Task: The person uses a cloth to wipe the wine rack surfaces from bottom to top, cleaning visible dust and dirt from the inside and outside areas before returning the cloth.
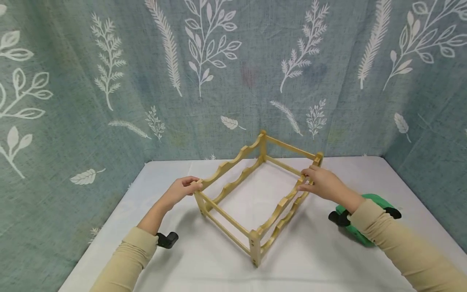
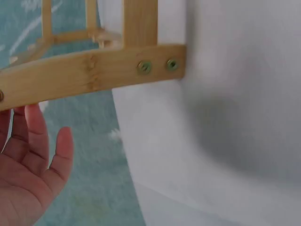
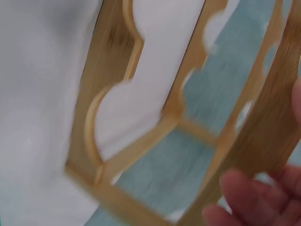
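Observation:
A light wooden wine rack (image 1: 226,213) with scalloped rails stands at an angle on the white table. My left hand (image 1: 184,188) grips its left top corner, thumb toward me. In the left wrist view, the fingers of that hand (image 2: 28,174) reach behind a corner post (image 2: 94,70) with metal screws in it. On the other side, my right hand (image 1: 324,183) holds the upper scalloped rail near the far right corner. The right wrist view shows part of this hand (image 3: 258,197) at the edge of a rail (image 3: 256,141); the rest is cut off.
A green object with black parts (image 1: 379,200) lies on the white table (image 1: 189,267), partly behind my right forearm. A small black object (image 1: 168,240) shows beside my left wrist. Patterned blue-green curtains (image 1: 248,81) hang behind the table and at its sides.

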Motion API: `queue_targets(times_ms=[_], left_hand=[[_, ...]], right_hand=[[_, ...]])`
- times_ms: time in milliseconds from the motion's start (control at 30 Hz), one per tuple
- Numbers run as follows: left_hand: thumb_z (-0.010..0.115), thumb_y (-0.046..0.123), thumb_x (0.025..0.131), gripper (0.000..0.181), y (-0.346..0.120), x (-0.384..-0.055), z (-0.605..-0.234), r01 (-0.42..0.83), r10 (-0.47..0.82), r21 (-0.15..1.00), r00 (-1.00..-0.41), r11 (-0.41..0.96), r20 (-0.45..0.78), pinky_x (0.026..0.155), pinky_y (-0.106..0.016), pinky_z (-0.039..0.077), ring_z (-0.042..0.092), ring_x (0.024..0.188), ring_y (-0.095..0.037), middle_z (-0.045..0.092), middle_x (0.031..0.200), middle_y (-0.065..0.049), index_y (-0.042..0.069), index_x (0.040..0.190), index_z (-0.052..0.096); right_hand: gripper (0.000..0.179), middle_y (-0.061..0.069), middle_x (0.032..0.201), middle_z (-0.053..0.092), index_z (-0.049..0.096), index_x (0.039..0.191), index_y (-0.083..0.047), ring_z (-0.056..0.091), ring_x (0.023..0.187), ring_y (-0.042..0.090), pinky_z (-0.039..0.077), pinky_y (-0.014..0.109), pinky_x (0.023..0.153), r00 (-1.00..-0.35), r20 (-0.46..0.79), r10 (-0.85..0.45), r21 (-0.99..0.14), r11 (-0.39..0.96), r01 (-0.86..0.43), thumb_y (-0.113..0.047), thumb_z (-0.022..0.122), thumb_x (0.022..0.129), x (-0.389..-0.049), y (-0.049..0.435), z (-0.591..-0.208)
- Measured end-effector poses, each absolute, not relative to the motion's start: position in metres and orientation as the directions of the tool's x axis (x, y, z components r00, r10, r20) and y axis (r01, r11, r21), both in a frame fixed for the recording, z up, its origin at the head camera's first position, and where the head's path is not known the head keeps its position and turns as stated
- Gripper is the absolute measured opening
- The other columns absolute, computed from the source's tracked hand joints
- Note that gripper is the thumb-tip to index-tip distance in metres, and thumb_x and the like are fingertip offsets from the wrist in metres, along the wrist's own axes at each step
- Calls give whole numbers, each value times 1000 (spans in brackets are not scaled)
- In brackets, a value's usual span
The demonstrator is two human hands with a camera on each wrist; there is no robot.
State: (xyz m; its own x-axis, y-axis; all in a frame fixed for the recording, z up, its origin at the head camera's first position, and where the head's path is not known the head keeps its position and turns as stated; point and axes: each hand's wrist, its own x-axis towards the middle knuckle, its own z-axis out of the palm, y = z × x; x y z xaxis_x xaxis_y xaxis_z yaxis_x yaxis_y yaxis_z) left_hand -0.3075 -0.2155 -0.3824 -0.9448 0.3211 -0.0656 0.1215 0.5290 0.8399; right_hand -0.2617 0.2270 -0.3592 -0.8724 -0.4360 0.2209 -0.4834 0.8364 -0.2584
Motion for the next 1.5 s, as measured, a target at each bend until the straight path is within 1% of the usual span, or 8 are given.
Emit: queue_targets(times_ms=[133, 267, 467, 667, 833, 1033, 1267, 1500], left_hand=[[57, 44, 88, 41, -229, -317, -385, 54, 201, 858, -978, 510, -58, 87, -36, 44, 55, 88, -9, 62, 90, 7, 6, 105, 61], [58, 46, 87, 43, -233, -325, -385, 18, 145, 872, -988, 490, -61, 92, -43, 41, 56, 92, -17, 63, 93, 1, 6, 101, 61], [60, 48, 84, 62, -220, -304, -364, 152, 166, 760, -984, 632, 59, 92, -48, 40, 48, 113, -32, 51, 125, -16, 6, 129, 48], [71, 35, 78, 55, -177, -221, -332, 544, 451, 489, -839, 682, 305, 93, -53, 37, 47, 116, -31, 54, 126, -9, 13, 126, 54], [72, 33, 78, 36, -148, -181, -338, 684, 646, 410, -720, 603, 252, 88, -46, 43, 53, 104, -15, 61, 110, 7, 22, 110, 63], [72, 18, 75, 15, -136, -184, -354, 721, 694, 458, -669, 520, 265, 99, -64, 25, 53, 89, -4, 61, 86, 18, 23, 87, 65], [76, 21, 74, 13, -155, -207, -361, 734, 723, 536, -626, 418, 292, 104, -60, 20, 59, 93, -9, 66, 85, 12, 19, 85, 69], [72, 19, 76, 26, -178, -237, -370, 680, 595, 538, -719, 497, 359, 103, -59, 21, 51, 118, -30, 69, 103, -3, 12, 101, 71]], right_hand=[[48, 15, 95, 59, 60, 107, 4, 59, 75, 23, 49, 34, 62, -898, 238, -369, -276, 861, -427, -33, 69, 79, -244, 205, -362], [46, 14, 92, 59, 61, 102, 3, 58, 66, 20, 47, 30, 55, -903, 260, -343, -264, 874, -408, -36, 69, 79, -233, 192, -362], [40, 13, 95, 60, 60, 115, 0, 58, 68, 17, 47, 29, 55, -854, 263, -449, -294, 805, -515, -25, 66, 84, -245, 221, -343], [38, 18, 115, 55, 59, 118, -2, 57, 96, 33, 50, 43, 71, -804, 315, -504, -313, 744, -590, -12, 67, 82, -284, 281, -341], [30, 15, 110, 62, 62, 114, -2, 58, 97, 32, 49, 44, 77, -844, 160, -512, -462, 717, -522, -15, 62, 87, -300, 298, -347], [31, 12, 107, 64, 62, 115, -3, 58, 98, 31, 47, 46, 81, -862, 108, -496, -488, 729, -480, -18, 60, 88, -305, 298, -348], [28, 5, 95, 67, 64, 111, -2, 60, 83, 21, 49, 34, 68, -885, 126, -447, -431, 779, -455, -16, 63, 86, -286, 295, -348], [22, 0, 84, 67, 67, 103, -2, 56, 71, 13, 44, 25, 55, -884, 222, -412, -350, 812, -466, -13, 65, 84, -261, 286, -350]])
